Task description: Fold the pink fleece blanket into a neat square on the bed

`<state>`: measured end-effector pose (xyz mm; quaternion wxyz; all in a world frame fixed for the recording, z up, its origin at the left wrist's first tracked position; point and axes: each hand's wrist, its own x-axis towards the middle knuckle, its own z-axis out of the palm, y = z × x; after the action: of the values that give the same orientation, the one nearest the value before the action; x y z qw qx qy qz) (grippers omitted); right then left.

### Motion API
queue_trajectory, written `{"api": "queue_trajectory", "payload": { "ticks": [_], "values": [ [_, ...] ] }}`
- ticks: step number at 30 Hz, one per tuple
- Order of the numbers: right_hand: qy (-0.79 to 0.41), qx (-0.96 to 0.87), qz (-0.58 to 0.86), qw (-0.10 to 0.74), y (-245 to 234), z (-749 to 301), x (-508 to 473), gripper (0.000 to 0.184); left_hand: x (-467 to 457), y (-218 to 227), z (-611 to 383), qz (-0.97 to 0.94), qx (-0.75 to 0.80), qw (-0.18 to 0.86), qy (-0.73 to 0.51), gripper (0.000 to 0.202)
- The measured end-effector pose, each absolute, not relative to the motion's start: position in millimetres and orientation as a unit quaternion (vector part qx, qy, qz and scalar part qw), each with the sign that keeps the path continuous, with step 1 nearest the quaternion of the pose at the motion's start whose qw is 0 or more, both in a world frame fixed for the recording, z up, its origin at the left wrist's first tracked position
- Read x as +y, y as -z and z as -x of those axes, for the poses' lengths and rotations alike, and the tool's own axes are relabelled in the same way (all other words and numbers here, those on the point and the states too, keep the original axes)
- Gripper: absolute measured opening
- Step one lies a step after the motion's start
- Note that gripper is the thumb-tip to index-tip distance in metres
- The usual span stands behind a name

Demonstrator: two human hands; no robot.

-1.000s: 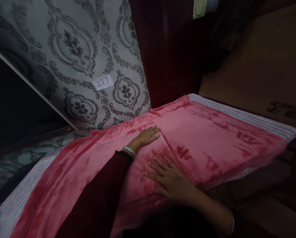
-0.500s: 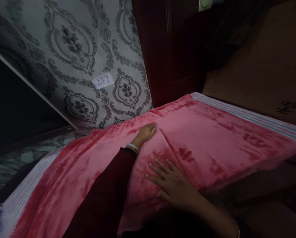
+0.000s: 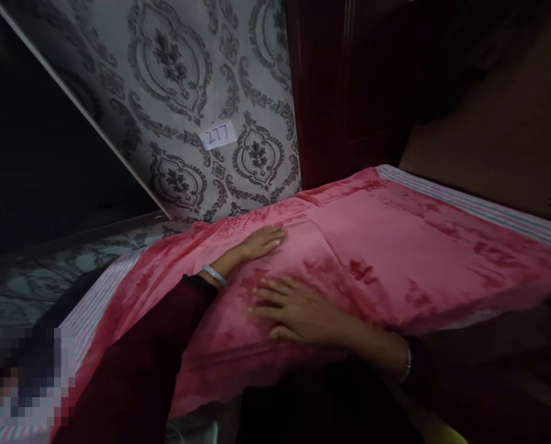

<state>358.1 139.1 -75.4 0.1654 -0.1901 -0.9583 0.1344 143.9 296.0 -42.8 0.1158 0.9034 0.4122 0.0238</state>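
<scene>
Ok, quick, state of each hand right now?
Left hand: open, palm down on the pink cloth, holding nothing.
Right hand: open, palm down on it too, holding nothing.

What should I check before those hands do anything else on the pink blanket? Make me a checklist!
1. Left hand resting on the pink blanket, gripping nothing: ok.
2. Right hand palm down on the blanket, fingers apart: ok.
3. Blanket smooth all over: not ok; a crease or folded edge shows beside the hands.
4. Striped cloth fully covered: not ok; stripes show at the far right and at the left end.
5. Number card on the wall clear of the blanket: ok.
6. Underside of the blanket flat: cannot tell; it is hidden.
</scene>
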Motion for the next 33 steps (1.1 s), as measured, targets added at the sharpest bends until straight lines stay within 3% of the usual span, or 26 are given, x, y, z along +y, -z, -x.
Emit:
{"api": "queue_trajectory", "payload": {
  "ticks": [8,15,21,28,33],
  "values": [
    [-0.133,-0.964,0.172,0.151,115.2,-338.7,146.3,0.058,292.3,86.7,-127.6,-0.886,0.456,0.079,-0.035,0.064],
    [-0.144,-0.964,0.188,0.119,112.5,-337.0,145.2,0.058,312.1,80.6,-115.2,-0.889,0.440,0.113,-0.058,0.065],
    [-0.133,-0.965,0.201,0.102,116.4,-339.9,146.1,0.056,311.2,65.0,-100.7,-0.845,0.531,0.066,-0.013,0.063],
    [-0.144,-0.969,0.163,0.118,90.4,-324.6,139.9,0.052,260.8,37.9,-31.4,-0.804,0.593,0.049,-0.004,0.071],
    [-0.153,-0.977,0.085,0.121,69.6,-255.4,120.9,0.053,220.4,49.4,-18.0,-0.821,0.567,0.065,0.004,0.070]
  ]
}}
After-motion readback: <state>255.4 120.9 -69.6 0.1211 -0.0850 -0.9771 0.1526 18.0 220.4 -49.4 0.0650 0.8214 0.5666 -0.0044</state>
